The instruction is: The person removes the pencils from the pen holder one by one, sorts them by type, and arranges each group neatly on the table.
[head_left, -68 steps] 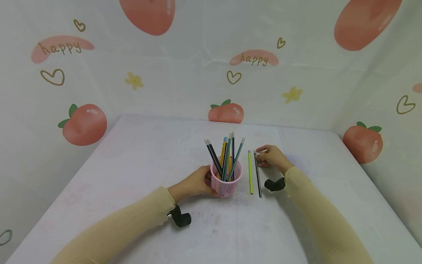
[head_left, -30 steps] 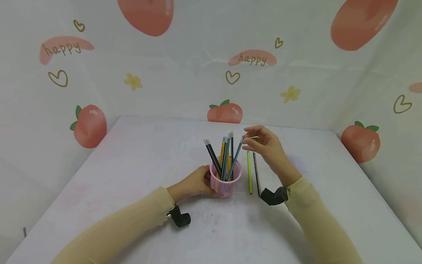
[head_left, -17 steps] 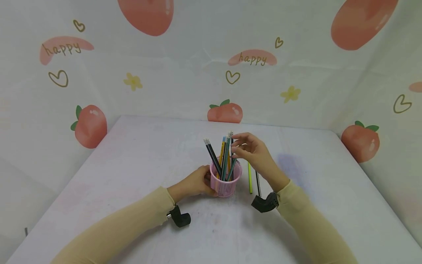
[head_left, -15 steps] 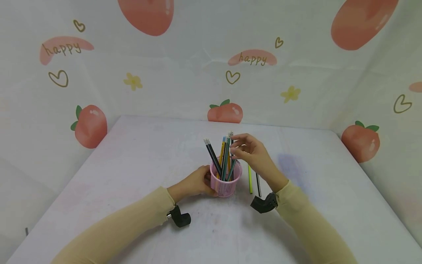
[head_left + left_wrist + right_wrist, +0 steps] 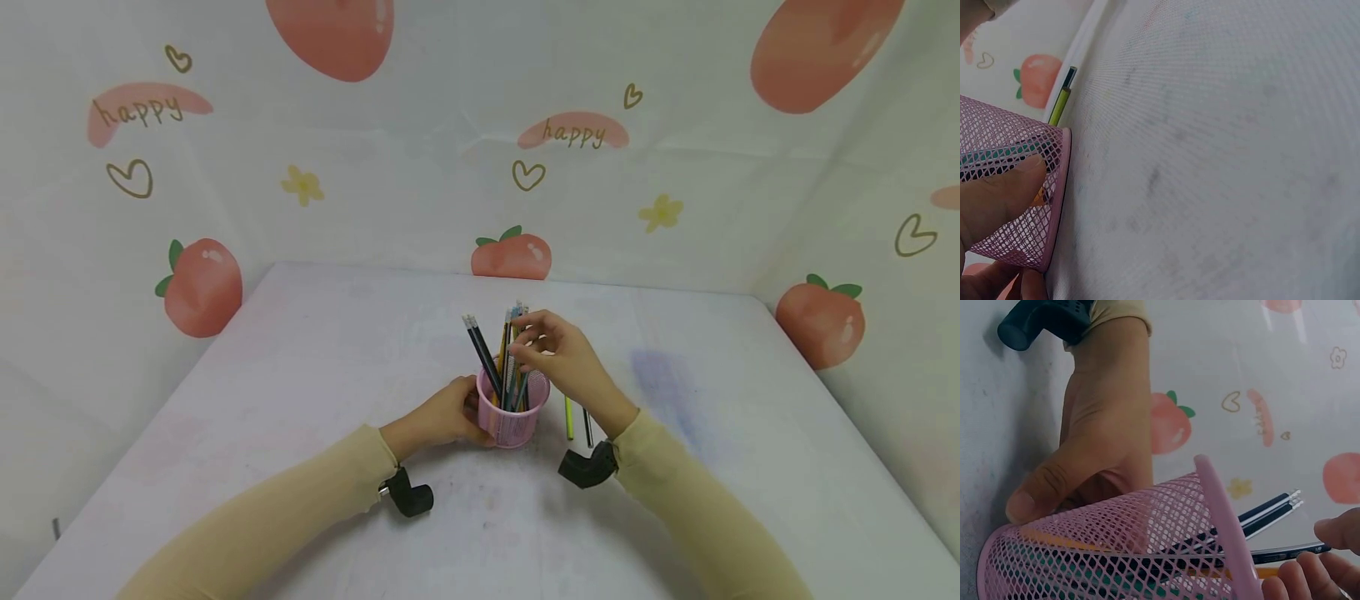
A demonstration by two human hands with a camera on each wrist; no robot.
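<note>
I am picking a pencil out of the pink mesh cup [image 5: 512, 418], which stands mid-table. My left hand [image 5: 442, 414] wraps the cup at its 9 o'clock. My right hand [image 5: 558, 362], wrist bent over the rim, pinches a dark pencil [image 5: 1285, 553] near its top. Next, I judge, comes a straight upward pull.

A pale, faintly smudged tabletop [image 5: 315, 358] spreads out under and all round the hands. Behind them a white printed backdrop [image 5: 420, 192] rises on three sides, creased and softly lit. Straight beyond the hands sits a peach print [image 5: 513, 254] at the table's far edge, with a pink "happy" patch [image 5: 576, 131] above it. More peaches sit off left [image 5: 201, 286] and right [image 5: 821, 320].
</note>
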